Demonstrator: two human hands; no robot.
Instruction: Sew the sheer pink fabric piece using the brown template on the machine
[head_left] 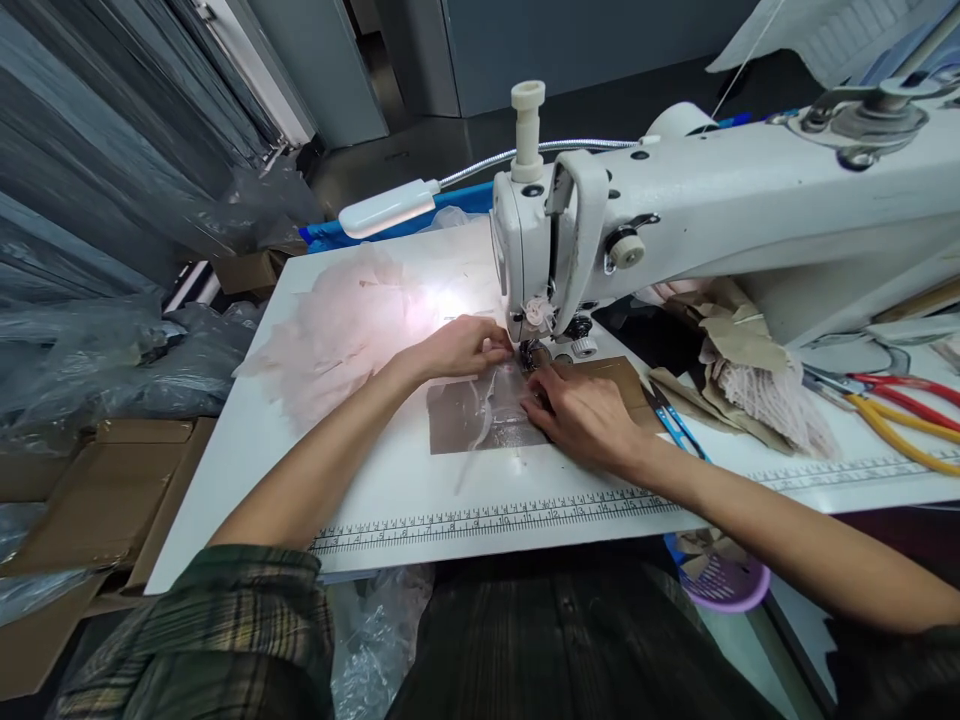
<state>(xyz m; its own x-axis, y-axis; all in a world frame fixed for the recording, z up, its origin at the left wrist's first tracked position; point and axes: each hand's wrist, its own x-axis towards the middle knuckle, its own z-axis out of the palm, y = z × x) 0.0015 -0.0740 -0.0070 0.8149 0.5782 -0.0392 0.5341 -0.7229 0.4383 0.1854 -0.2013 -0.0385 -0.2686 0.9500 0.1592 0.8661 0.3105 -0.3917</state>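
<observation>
A white sewing machine (712,215) stands on a white table (247,440). My left hand (461,345) rests just left of the presser foot (534,352), fingers pinched together on a thin sheer pink fabric piece (491,395). My right hand (581,410) lies palm down just right of the needle, fingers pressed on the same sheer fabric over the metal needle plate (457,420). The fingertips of both hands nearly meet under the machine head.
A heap of pale pink sheer fabric (337,320) lies at the table's back left under a lit gooseneck lamp (386,208). Blue thread snips (679,420), red and yellow scissors (900,415), brown paper scraps (739,340), a purple basket (724,575). Cardboard boxes (105,490) on the left.
</observation>
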